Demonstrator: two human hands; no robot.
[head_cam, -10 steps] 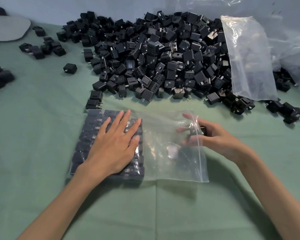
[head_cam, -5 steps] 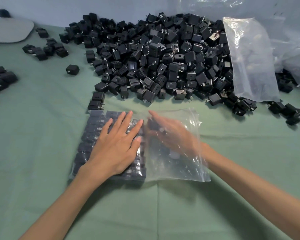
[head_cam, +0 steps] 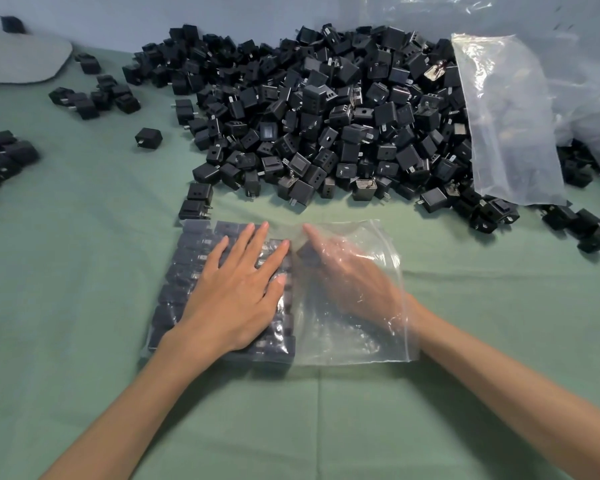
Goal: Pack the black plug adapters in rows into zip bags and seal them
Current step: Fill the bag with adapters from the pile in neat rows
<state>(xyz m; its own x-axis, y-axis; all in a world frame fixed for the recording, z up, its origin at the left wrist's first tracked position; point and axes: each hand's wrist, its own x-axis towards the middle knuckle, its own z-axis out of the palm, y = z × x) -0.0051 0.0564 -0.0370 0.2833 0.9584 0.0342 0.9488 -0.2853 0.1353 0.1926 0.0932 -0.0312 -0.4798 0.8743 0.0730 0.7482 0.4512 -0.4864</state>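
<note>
A clear zip bag (head_cam: 354, 341) lies flat on the green cloth, its left half filled with rows of black plug adapters (head_cam: 184, 271). My left hand (head_cam: 236, 292) rests flat on top of the bag over those rows, fingers spread. My right hand (head_cam: 354, 275) is deep inside the bag through its right-hand opening and holds one black plug adapter (head_cam: 307, 253) against the right edge of the rows, seen blurred through the plastic. A large heap of loose black adapters (head_cam: 326, 116) lies behind the bag.
An empty clear bag (head_cam: 510, 116) leans on the heap's right side. Two adapters (head_cam: 196, 200) sit at the bag's far left corner. Loose adapters lie at the left edge (head_cam: 4, 157) and back left (head_cam: 94, 95); one single (head_cam: 148, 136). A grey pad (head_cam: 18, 60) sits far left.
My right hand went from the bag's opening, where it pinched an adapter, deep into the bag toward the rows. My left hand stayed flat on the rows.
</note>
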